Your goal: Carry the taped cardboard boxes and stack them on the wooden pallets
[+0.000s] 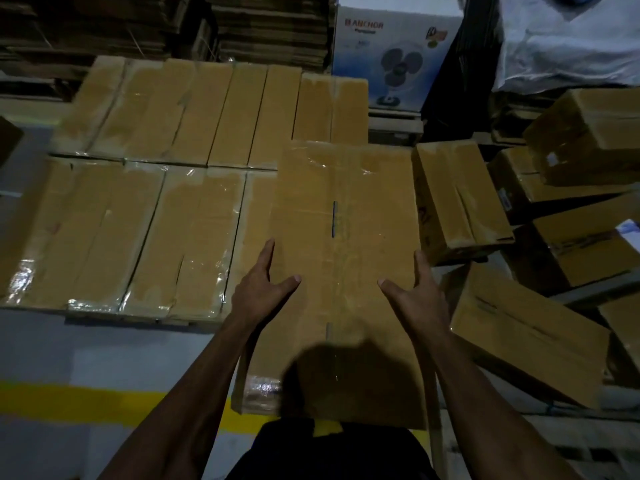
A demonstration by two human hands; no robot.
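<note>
a long taped cardboard box [341, 265] lies lengthwise straight ahead of the person, its near end over the yellow floor line [69, 400] and close to the body, its far end reaching over the right edge of the laid boxes [149, 188]. the left hand [263, 284] lies against the box's left long edge, fingers straight and pointing forward along the side, thumb spread out onto the top face. the right hand [415, 292] mirrors it on the right long edge, fingers straight along the side, thumb spread inward on top. both hands are flat and open against the box, pressing it between them rather than curling round it. whether the box is lifted or resting on something cannot be told. the laid boxes fill two rows, side by side with their taped tops shining, on a low wooden pallet [166, 320] whose edge shows under the front row. to the right a loose heap of boxes [526, 327] lies tilted at various angles, one standing box [457, 199] just beside the held one. behind the rows stand stacks of flat cardboard [270, 29] and a white fan carton [394, 53] printed with a blue fan. the floor is grey, and a dark head shadow falls on the box's near end.
</note>
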